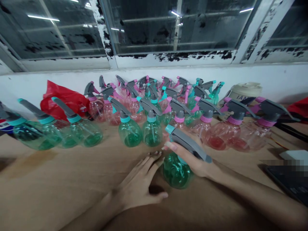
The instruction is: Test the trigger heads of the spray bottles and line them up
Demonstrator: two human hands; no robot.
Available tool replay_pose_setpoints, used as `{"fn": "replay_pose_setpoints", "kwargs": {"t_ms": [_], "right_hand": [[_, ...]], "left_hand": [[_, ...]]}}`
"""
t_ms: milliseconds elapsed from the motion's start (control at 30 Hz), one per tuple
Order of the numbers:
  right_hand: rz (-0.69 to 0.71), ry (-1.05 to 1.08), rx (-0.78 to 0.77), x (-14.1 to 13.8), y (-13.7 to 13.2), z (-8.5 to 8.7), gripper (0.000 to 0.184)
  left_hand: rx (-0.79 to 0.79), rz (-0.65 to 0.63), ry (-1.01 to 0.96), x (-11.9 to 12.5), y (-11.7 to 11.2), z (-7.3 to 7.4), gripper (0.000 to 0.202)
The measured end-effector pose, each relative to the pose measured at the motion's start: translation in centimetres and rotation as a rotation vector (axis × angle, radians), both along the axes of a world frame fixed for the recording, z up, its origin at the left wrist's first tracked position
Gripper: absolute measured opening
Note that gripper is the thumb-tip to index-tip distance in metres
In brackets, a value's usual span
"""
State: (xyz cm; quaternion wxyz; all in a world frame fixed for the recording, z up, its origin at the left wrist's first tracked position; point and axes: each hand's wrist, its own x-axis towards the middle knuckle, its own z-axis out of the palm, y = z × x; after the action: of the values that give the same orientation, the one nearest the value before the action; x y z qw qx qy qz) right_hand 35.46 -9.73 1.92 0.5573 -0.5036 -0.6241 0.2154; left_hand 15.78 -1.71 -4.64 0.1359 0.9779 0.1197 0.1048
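Observation:
A green see-through spray bottle with a grey and turquoise trigger head stands upright before me on the table. My right hand is wrapped round its neck, just under the trigger head, with the thumb on the near side. Some of the right fingers are hidden behind the bottle. My left hand lies to the left of the bottle, fingers stretched out and thumb apart, holding nothing. Its fingertips come close to the bottle's side; whether they touch it I cannot tell.
Green spray bottles stand ahead and at the left, pink ones at the right, with several more behind. A red plastic bag lies back left. A pale tub sits back right, a dark phone at the right edge.

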Motion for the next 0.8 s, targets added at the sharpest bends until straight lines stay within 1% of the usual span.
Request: {"fn": "replay_pose_setpoints", "kwargs": {"t_ms": [67,100,200,267,333,467,667,800], "right_hand": [[-0.029,-0.014,0.001,-0.2,-0.4,0.1,0.019],[-0.017,-0.024,-0.001,-0.3,-0.6,0.2,0.016],[0.077,-0.027,0.016,-0.7,-1.2,0.4,0.007],[0.127,0.001,0.04,-1.0,-1.4,0.5,0.015],[0.129,0.031,0.047,-1.1,-1.5,0.5,0.022],[0.094,0.032,0.022,-1.1,-1.4,0.3,0.022],[0.107,0.038,0.029,-1.0,-1.4,0.4,0.026],[0.115,0.024,0.018,-0.9,-1.4,0.5,0.026]], "left_hand": [[-0.002,0.006,0.014,-0.1,0.0,0.0,0.092],[-0.003,0.008,0.015,-0.1,-0.1,0.0,0.094],[-0.004,0.007,-0.001,-0.2,-0.2,-0.2,0.098],[0.004,0.009,-0.022,-0.2,-0.2,-0.4,0.097],[0.019,0.008,-0.03,-0.2,-0.2,-0.6,0.095],[0.04,-0.01,-0.026,-0.1,-0.1,-0.6,0.095],[0.059,0.004,0.002,-0.1,-0.1,-0.5,0.092],[0.073,-0.023,0.0,-0.1,-0.1,-0.1,0.092]]}}
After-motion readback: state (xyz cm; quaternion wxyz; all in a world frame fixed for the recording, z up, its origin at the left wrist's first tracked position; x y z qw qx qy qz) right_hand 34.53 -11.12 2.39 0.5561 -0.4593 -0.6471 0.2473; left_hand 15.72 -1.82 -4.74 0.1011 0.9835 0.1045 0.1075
